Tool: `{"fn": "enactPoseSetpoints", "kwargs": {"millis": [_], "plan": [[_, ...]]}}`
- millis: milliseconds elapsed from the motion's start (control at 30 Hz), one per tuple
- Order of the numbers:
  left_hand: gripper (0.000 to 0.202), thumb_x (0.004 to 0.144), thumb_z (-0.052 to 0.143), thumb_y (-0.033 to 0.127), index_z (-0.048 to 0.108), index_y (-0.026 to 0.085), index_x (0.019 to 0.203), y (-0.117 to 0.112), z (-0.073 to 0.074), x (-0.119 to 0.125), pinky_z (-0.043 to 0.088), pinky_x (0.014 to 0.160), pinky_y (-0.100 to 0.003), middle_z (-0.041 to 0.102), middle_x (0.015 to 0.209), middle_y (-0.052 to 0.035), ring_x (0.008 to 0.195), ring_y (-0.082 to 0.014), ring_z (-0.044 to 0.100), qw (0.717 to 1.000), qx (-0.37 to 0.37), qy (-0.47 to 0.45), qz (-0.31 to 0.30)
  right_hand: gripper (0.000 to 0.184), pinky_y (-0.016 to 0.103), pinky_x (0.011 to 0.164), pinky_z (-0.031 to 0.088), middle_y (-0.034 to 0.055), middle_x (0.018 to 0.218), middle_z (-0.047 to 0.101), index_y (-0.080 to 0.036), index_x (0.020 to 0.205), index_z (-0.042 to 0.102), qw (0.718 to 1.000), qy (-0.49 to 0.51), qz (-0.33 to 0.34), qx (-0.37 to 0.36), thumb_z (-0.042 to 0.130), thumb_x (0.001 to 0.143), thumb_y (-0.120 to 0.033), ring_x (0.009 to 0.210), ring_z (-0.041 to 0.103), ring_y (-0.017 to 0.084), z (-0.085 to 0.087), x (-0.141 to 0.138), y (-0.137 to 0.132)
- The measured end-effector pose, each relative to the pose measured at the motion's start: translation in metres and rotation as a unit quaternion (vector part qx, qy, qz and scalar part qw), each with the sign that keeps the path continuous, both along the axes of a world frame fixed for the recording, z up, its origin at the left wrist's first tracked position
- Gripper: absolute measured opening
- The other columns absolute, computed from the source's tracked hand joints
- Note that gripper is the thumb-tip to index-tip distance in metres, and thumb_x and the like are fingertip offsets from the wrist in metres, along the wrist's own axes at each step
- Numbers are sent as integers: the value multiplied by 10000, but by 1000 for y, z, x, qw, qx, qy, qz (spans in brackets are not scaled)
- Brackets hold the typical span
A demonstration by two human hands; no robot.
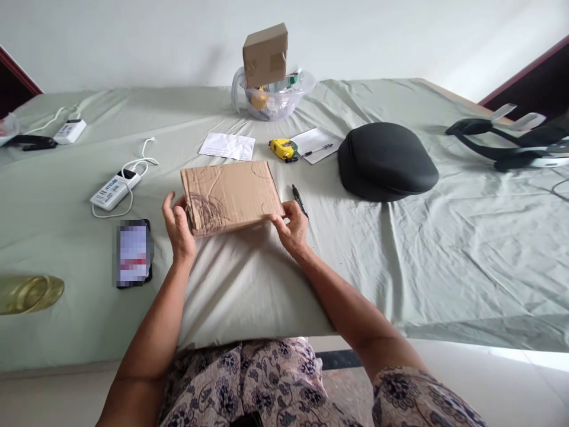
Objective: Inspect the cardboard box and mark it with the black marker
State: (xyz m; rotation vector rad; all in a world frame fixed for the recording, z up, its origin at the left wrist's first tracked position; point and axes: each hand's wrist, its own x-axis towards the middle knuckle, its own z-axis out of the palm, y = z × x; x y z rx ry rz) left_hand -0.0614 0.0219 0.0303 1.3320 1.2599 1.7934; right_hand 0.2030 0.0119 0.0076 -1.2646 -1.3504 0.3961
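A flat brown cardboard box lies before me, with dark pen scribbles on its near left corner and thin curved lines on top. At its left end is my left hand, thumb up and fingers curled along the side. My right hand pinches the near right corner between thumb and fingers. Just right of that hand a black pen rests on the cloth. Behind the box are a white paper sheet and a yellow tape measure.
A clear plastic basin at the back holds a smaller cardboard box. A black case and a headset sit to the right. Leftward are a phone, a white power bank with cable, and a yellowish glass.
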Motion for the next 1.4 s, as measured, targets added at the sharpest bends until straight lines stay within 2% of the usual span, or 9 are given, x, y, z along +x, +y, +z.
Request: {"fn": "enactPoseSetpoints", "kwargs": {"millis": [167, 267, 333, 433, 600, 700, 867, 1133, 1400], "plan": [[783, 902, 559, 796, 615, 186, 1390, -4, 3, 8, 491, 1159, -398, 640, 1443, -158, 1386, -314, 589, 993, -47, 74, -85, 536, 305, 654, 454, -32, 696, 501, -244, 785, 488, 999, 7, -34, 2, 647, 844, -753, 645, 479, 139, 3, 5, 4], [832, 923, 518, 794, 543, 170, 1472, -7, 0, 13, 505, 1136, -420, 631, 1446, -188, 1362, -314, 607, 992, -78, 98, -32, 469, 342, 711, 515, 29, 888, 618, -237, 1008, 589, 998, -19, -58, 34, 646, 888, -686, 779, 592, 184, 3, 7, 5], [843, 962, 466, 764, 463, 154, 1544, -12, -2, 15, 426, 1212, -458, 527, 1556, -223, 1473, -326, 504, 985, -22, 168, 40, 447, 413, 825, 557, 104, 1114, 651, -238, 1199, 607, 991, -78, -67, 80, 618, 940, -602, 999, 647, 252, 5, 6, 3], [709, 1009, 469, 655, 558, 135, 1483, -20, -5, 21, 250, 1297, -536, 429, 1634, -245, 1584, -365, 336, 931, 104, 335, 104, 348, 519, 1041, 503, 131, 1318, 623, -276, 1294, 635, 966, -204, -53, 150, 606, 983, -432, 1256, 600, 315, 9, 0, -6], [401, 1037, 538, 393, 675, 237, 1379, -32, -10, 40, 172, 1298, -579, 627, 1498, -161, 1510, -349, 474, 860, 177, 477, 48, 402, 561, 1233, 320, 49, 1430, 625, -397, 1386, 624, 919, -350, -6, 181, 619, 989, -331, 1388, 538, 298, 9, -20, -22], [381, 1039, 532, 326, 665, 247, 1387, -34, -11, 46, 153, 1310, -554, 673, 1445, -141, 1445, -317, 558, 851, 164, 497, 48, 405, 533, 1277, 249, 27, 1452, 622, -414, 1399, 623, 906, -382, -12, 182, 599, 1006, -320, 1397, 531, 269, 6, -24, -23], [376, 1021, 527, 262, 670, 241, 1368, -32, -8, 45, 139, 1326, -483, 691, 1427, -115, 1402, -271, 597, 824, 188, 530, 76, 386, 472, 1257, 293, 26, 1438, 631, -404, 1371, 653, 900, -393, -35, 186, 594, 1008, -285, 1376, 550, 249, 3, -19, -19], [457, 974, 604, 275, 636, 288, 1430, -36, -9, 48, 100, 1332, -542, 635, 1498, -107, 1433, -313, 547, 827, 159, 536, 54, 406, 517, 1269, 275, 60, 1504, 592, -389, 1428, 623, 895, -410, -45, 170, 574, 1027, -356, 1437, 511, 279, 5, -26, -22], [501, 955, 576, 217, 620, 295, 1448, -33, -10, 45, 81, 1338, -541, 624, 1511, -100, 1459, -307, 527, 828, 148, 538, 42, 397, 553, 1233, 382, 60, 1547, 574, -389, 1386, 660, 922, -357, -14, 149, 560, 1016, -287, 1481, 496, 303, 3, -15, -15]]}}
